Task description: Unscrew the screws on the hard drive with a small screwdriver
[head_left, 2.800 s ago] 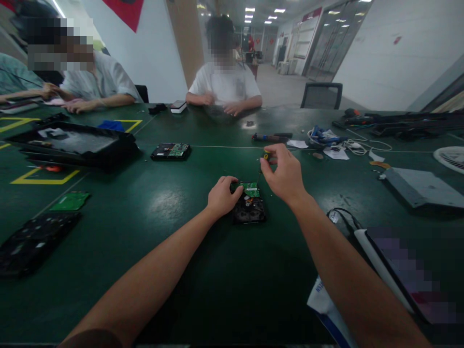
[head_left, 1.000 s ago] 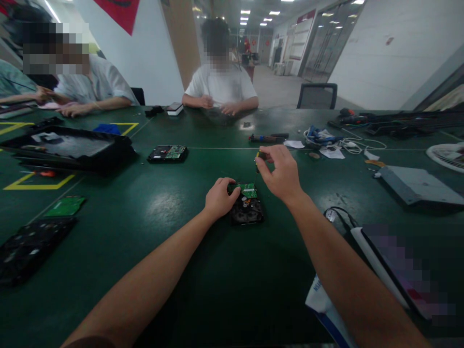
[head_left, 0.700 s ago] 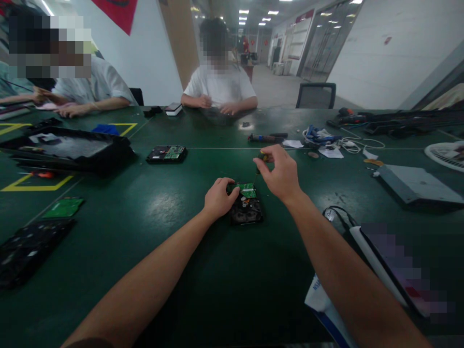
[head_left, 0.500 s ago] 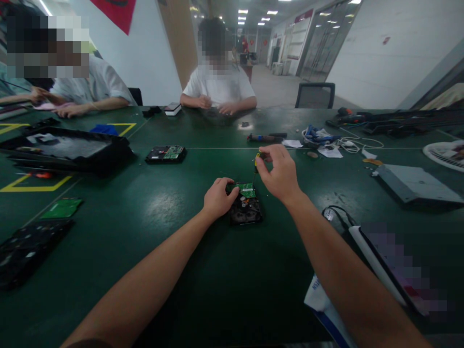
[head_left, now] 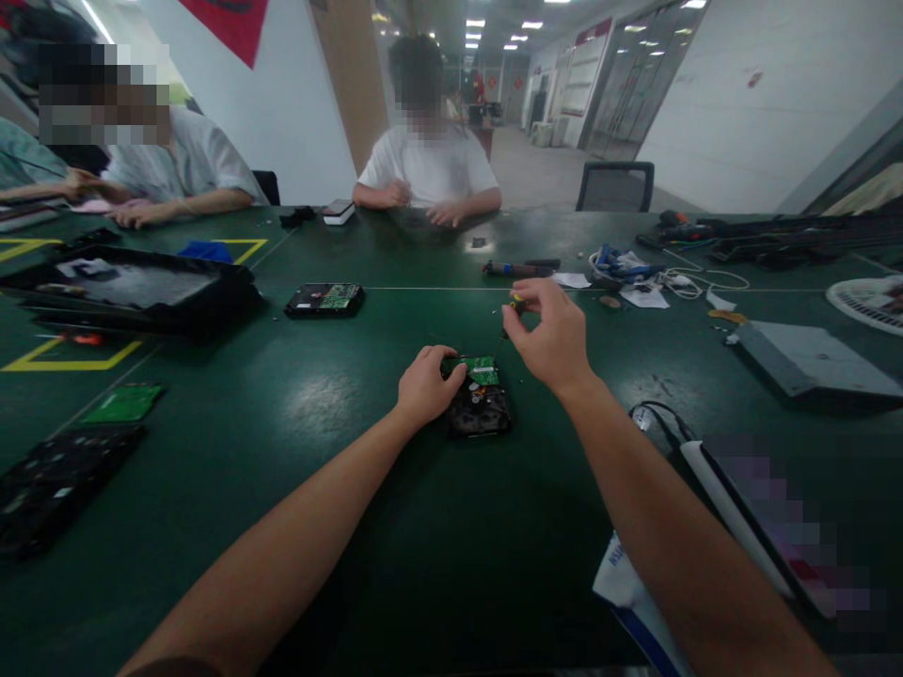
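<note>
A black hard drive (head_left: 481,414) with a green circuit board (head_left: 483,370) at its far end lies on the dark green table. My left hand (head_left: 427,384) grips the drive's left side, thumb over the board's edge and fingers wrapped round the far left corner. Between the thumb and fingers of my right hand (head_left: 548,331) is a small screwdriver (head_left: 519,304) with a yellow and black handle. Its thin shaft slants down beside the board's far right corner. Whether the tip touches the drive is too small to tell.
Another hard drive (head_left: 324,299) lies farther left, and a black drive (head_left: 60,484) with a loose green board (head_left: 125,403) sits near left. A black tray (head_left: 141,287) stands behind those. At right are a grey metal box (head_left: 822,357) and cables (head_left: 695,277). Two co-workers sit across.
My right hand has moved slightly right with the screwdriver, whose handle now tilts more and is more hidden by the fingers. My left hand stays on the hard drive.
</note>
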A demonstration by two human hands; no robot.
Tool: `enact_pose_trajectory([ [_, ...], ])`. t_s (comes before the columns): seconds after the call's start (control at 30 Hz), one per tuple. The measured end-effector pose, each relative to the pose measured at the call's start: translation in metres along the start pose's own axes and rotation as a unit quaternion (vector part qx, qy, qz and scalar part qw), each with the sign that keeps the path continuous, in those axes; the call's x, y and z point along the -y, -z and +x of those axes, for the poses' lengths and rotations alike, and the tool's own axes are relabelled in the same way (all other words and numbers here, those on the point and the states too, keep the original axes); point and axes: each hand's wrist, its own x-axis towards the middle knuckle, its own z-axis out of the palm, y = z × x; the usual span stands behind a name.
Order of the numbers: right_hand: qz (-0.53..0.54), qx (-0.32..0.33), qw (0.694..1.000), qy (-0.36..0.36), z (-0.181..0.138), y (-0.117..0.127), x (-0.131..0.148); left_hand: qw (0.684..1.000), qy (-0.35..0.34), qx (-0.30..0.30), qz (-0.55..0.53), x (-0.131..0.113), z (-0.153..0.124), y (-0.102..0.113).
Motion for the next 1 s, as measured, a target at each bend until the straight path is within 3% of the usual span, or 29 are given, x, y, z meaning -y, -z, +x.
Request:
enact_pose_trajectory([
  [0.27,-0.032,0.018,0.999,0.033,-0.0007,0.0032,0.008,1.0,-0.001,-0.003,-0.002,-0.0005,-0.0006,-0.0001],
  [0.5,0.011,0.005,1.0,0.017,-0.0006,-0.001,0.0007,1.0,0.007,0.002,-0.004,-0.002,-0.0007,0.0014],
  [1.0,-0.001,0.002,1.0,0.026,0.0003,-0.0001,-0.0001,1.0,0.005,0.002,-0.003,-0.001,-0.0002,0.0002],
])
